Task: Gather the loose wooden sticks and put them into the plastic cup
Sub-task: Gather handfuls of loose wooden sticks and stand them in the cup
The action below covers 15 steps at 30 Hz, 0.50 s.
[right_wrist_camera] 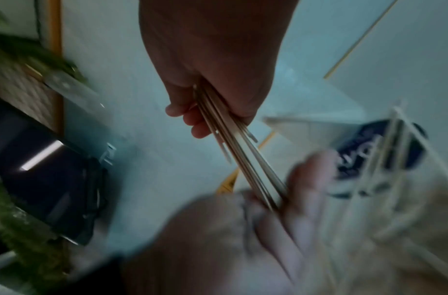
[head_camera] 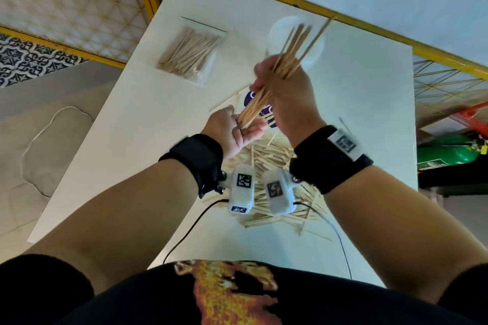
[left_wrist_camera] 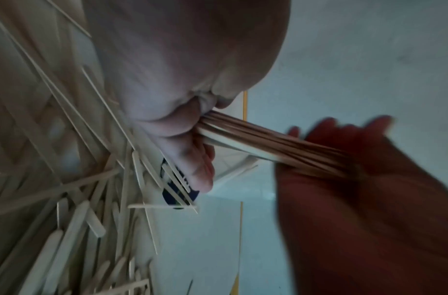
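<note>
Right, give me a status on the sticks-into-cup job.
Done: I can't tell whether any sticks are in the plastic cup. In hand: the right hand grips a bundle of thin sticks, its lower ends in the open left hand. Left: the pile of loose sticks on the table.

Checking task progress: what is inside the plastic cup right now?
Nothing certain. The plastic cup sits behind the stick bundle gripped by the right hand; sticks and blur hide its inside.
</note>
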Available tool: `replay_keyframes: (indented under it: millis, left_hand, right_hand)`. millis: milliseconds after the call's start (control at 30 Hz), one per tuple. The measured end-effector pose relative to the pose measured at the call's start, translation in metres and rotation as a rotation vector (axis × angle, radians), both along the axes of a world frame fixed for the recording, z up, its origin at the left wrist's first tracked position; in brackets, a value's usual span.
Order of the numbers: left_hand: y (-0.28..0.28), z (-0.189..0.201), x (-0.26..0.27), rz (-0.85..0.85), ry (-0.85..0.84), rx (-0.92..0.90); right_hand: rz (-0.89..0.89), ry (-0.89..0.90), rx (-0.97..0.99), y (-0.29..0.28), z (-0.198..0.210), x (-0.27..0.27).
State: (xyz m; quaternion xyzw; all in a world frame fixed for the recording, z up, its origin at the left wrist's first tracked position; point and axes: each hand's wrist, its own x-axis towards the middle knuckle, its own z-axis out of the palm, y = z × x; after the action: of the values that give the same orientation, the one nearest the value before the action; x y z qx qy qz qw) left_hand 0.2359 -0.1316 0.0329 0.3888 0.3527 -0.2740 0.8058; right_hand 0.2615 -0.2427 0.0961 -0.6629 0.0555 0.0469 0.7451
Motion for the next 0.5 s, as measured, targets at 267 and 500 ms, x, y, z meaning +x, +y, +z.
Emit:
replay_keyframes:
  millis: [267, 500]
  left_hand:
    - [0.0, -0.015, 0.014, -0.268, -0.19, 0.285]
    - [0.022, -0.065, 0.06, -0.766, -0.684, 1.316]
  right_hand:
    - [-0.082, -0.056, -0.095, -0.004, 0.001, 0.028]
    - [-0.205, -0.259, -0.103, -0.046, 0.044, 0.121]
